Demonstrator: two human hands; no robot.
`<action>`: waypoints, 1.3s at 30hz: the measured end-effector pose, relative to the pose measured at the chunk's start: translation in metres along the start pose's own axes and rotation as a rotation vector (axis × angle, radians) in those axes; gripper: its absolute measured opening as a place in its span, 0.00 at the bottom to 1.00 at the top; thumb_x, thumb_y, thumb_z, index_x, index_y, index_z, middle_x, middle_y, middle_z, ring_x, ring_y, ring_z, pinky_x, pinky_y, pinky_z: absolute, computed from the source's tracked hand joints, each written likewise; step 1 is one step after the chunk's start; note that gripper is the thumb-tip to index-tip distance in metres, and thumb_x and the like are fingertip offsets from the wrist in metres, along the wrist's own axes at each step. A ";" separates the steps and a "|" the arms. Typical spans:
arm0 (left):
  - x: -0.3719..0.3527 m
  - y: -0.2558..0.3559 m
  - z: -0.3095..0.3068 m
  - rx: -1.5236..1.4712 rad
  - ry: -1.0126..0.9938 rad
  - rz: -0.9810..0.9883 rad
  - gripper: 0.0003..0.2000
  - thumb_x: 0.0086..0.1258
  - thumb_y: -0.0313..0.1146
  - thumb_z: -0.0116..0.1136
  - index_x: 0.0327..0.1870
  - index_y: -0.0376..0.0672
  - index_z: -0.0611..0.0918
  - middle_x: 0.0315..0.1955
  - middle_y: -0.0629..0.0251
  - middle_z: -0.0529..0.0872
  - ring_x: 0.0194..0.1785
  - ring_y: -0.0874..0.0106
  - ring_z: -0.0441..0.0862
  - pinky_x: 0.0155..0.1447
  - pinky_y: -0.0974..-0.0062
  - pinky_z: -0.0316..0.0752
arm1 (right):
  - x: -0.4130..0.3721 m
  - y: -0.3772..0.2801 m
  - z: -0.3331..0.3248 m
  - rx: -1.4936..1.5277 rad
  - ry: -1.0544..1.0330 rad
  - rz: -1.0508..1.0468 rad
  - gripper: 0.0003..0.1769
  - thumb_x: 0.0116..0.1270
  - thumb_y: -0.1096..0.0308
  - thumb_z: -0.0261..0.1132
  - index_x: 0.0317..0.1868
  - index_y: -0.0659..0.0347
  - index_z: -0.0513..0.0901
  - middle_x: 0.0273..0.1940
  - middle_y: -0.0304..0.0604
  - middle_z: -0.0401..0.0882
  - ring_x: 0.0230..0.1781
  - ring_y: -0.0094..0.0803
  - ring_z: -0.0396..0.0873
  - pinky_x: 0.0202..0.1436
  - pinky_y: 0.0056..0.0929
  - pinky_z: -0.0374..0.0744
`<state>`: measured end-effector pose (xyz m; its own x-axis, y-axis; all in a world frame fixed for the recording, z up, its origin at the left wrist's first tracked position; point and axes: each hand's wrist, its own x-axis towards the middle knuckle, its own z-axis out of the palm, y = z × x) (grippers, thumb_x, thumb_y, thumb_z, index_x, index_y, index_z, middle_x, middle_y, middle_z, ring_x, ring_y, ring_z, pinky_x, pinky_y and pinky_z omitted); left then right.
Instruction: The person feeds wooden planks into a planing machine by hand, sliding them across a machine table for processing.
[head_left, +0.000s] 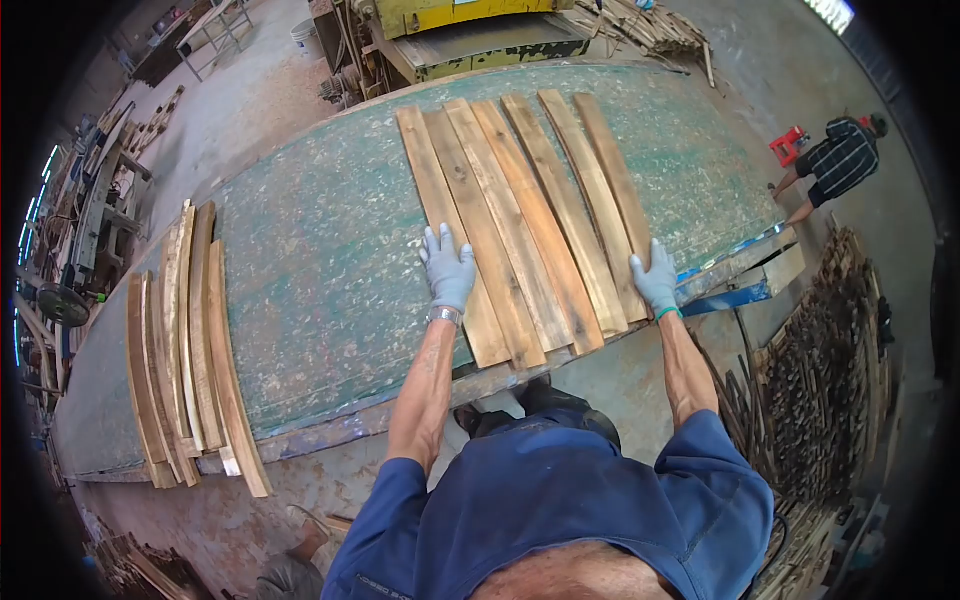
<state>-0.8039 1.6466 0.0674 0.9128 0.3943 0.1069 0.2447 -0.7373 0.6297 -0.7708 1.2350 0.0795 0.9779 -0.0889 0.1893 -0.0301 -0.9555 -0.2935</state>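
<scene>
Several long wooden boards lie side by side on the green worktable (320, 260), their near ends at the table's front edge. My left hand (448, 268), in a grey glove, rests with fingers spread on the leftmost board (450, 220) and the table beside it. My right hand (655, 279), also gloved, touches the outer edge of the rightmost board (618, 180), thumb and fingers apart. Narrow gaps show between some boards on the right side of the row.
A second group of boards (205, 340) lies at the table's left end, some overhanging the front edge. A yellow machine (470, 20) stands behind the table. Another person (845, 155) bends at the right corner. Stacked wood strips (825, 370) are at the right.
</scene>
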 end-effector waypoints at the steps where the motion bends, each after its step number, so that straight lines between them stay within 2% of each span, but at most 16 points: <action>1: 0.005 0.008 0.004 0.001 -0.011 0.001 0.34 0.71 0.45 0.57 0.76 0.42 0.64 0.76 0.43 0.57 0.78 0.44 0.55 0.81 0.57 0.49 | 0.005 -0.001 -0.002 -0.001 -0.010 -0.059 0.43 0.65 0.46 0.63 0.70 0.70 0.67 0.64 0.60 0.72 0.64 0.55 0.68 0.70 0.44 0.67; 5: 0.025 0.023 0.013 -0.005 -0.016 -0.008 0.33 0.70 0.44 0.58 0.75 0.44 0.66 0.76 0.45 0.59 0.77 0.45 0.56 0.80 0.57 0.50 | 0.030 0.002 0.007 0.014 0.014 -0.182 0.41 0.63 0.50 0.64 0.68 0.72 0.68 0.61 0.59 0.74 0.60 0.55 0.70 0.68 0.46 0.68; 7: 0.023 0.025 0.013 -0.006 -0.013 -0.040 0.33 0.69 0.44 0.58 0.75 0.44 0.66 0.75 0.45 0.59 0.77 0.45 0.57 0.80 0.56 0.51 | 0.036 0.005 0.005 0.133 -0.035 -0.195 0.40 0.63 0.50 0.65 0.70 0.66 0.68 0.61 0.58 0.74 0.61 0.55 0.70 0.68 0.47 0.68; 9: 0.018 0.039 0.008 -0.016 0.001 -0.038 0.33 0.69 0.42 0.60 0.74 0.39 0.67 0.74 0.43 0.62 0.77 0.47 0.59 0.79 0.60 0.56 | 0.045 0.008 -0.009 0.282 -0.094 -0.270 0.41 0.62 0.48 0.66 0.71 0.60 0.68 0.62 0.59 0.73 0.62 0.56 0.69 0.68 0.48 0.67; 12: -0.004 0.061 0.020 -0.023 0.032 -0.043 0.33 0.68 0.39 0.62 0.73 0.36 0.68 0.73 0.40 0.63 0.77 0.50 0.60 0.77 0.65 0.59 | 0.044 0.020 -0.033 0.096 -0.132 -0.302 0.44 0.59 0.43 0.69 0.73 0.52 0.68 0.67 0.64 0.66 0.64 0.61 0.66 0.69 0.53 0.66; 16: -0.040 0.112 0.058 -0.065 0.060 -0.077 0.35 0.67 0.41 0.62 0.75 0.39 0.65 0.74 0.39 0.59 0.77 0.43 0.57 0.78 0.59 0.57 | 0.042 0.085 -0.059 0.021 -0.106 -0.507 0.49 0.56 0.39 0.69 0.74 0.50 0.67 0.73 0.72 0.53 0.65 0.65 0.62 0.66 0.58 0.64; 20: -0.024 0.135 0.100 0.039 0.127 -0.114 0.34 0.67 0.40 0.62 0.73 0.39 0.68 0.74 0.39 0.61 0.76 0.46 0.60 0.77 0.58 0.58 | 0.073 0.112 -0.055 -0.049 -0.119 -0.469 0.47 0.58 0.38 0.66 0.74 0.50 0.67 0.73 0.71 0.54 0.61 0.63 0.64 0.63 0.57 0.65; 22: 0.002 0.138 0.105 0.069 0.155 -0.078 0.31 0.69 0.40 0.61 0.71 0.36 0.70 0.72 0.38 0.63 0.76 0.49 0.62 0.77 0.64 0.59 | 0.091 0.108 -0.052 -0.077 -0.138 -0.462 0.46 0.59 0.38 0.64 0.75 0.50 0.67 0.73 0.70 0.54 0.59 0.62 0.64 0.62 0.58 0.66; 24: 0.020 0.139 0.109 0.055 0.158 -0.041 0.30 0.69 0.41 0.61 0.70 0.37 0.72 0.72 0.39 0.64 0.76 0.50 0.62 0.77 0.67 0.60 | 0.093 0.106 -0.049 -0.127 -0.134 -0.432 0.47 0.58 0.37 0.65 0.75 0.50 0.67 0.73 0.69 0.54 0.59 0.62 0.64 0.62 0.59 0.65; 27: 0.023 0.140 0.107 -0.020 0.151 -0.036 0.32 0.69 0.45 0.62 0.71 0.42 0.71 0.74 0.41 0.60 0.77 0.46 0.58 0.77 0.62 0.58 | 0.093 0.115 -0.049 -0.044 -0.182 -0.415 0.50 0.55 0.32 0.65 0.75 0.47 0.66 0.74 0.68 0.53 0.61 0.66 0.62 0.62 0.63 0.64; 30: -0.021 0.177 0.085 0.207 0.102 -0.004 0.37 0.64 0.57 0.63 0.74 0.54 0.70 0.78 0.42 0.51 0.79 0.38 0.45 0.79 0.46 0.46 | 0.073 0.127 -0.073 0.008 -0.185 -0.506 0.54 0.49 0.26 0.66 0.75 0.42 0.67 0.74 0.67 0.52 0.66 0.72 0.58 0.64 0.67 0.61; 32: -0.079 0.209 0.059 0.398 -0.178 0.153 0.46 0.53 0.69 0.66 0.74 0.61 0.70 0.79 0.46 0.45 0.78 0.31 0.35 0.77 0.34 0.38 | 0.046 0.142 -0.088 0.031 -0.178 -0.575 0.57 0.45 0.22 0.67 0.74 0.40 0.68 0.75 0.67 0.52 0.68 0.76 0.54 0.64 0.70 0.59; 34: -0.139 0.228 0.053 0.516 -0.416 0.157 0.53 0.40 0.74 0.68 0.73 0.63 0.70 0.79 0.47 0.48 0.77 0.26 0.35 0.74 0.28 0.36 | 0.026 0.154 -0.089 0.082 -0.178 -0.616 0.59 0.40 0.19 0.67 0.73 0.38 0.69 0.75 0.66 0.51 0.69 0.79 0.50 0.65 0.73 0.56; 36: -0.170 0.216 0.066 0.532 -0.345 0.222 0.54 0.35 0.76 0.69 0.71 0.64 0.74 0.78 0.50 0.54 0.76 0.25 0.39 0.72 0.26 0.40 | 0.027 0.149 -0.083 0.049 -0.206 -0.573 0.61 0.40 0.17 0.65 0.73 0.38 0.70 0.76 0.65 0.49 0.69 0.80 0.49 0.65 0.73 0.55; 37: -0.175 0.212 0.075 0.491 -0.261 0.197 0.52 0.35 0.76 0.69 0.69 0.64 0.75 0.77 0.51 0.56 0.75 0.25 0.40 0.71 0.25 0.42 | 0.029 0.144 -0.081 0.034 -0.216 -0.553 0.61 0.39 0.15 0.65 0.73 0.39 0.70 0.77 0.65 0.47 0.69 0.81 0.49 0.65 0.73 0.54; 39: -0.169 0.211 0.095 0.402 -0.081 0.154 0.49 0.36 0.75 0.69 0.66 0.65 0.78 0.76 0.53 0.61 0.74 0.25 0.43 0.69 0.24 0.45 | 0.036 0.136 -0.077 0.057 -0.184 -0.507 0.60 0.37 0.15 0.65 0.71 0.38 0.73 0.73 0.61 0.53 0.67 0.78 0.50 0.63 0.74 0.55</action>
<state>-0.8756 1.3725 0.1087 0.9675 0.2301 0.1052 0.1965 -0.9454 0.2600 -0.7556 1.0803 0.1183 0.8870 0.4352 0.1544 0.4614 -0.8484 -0.2595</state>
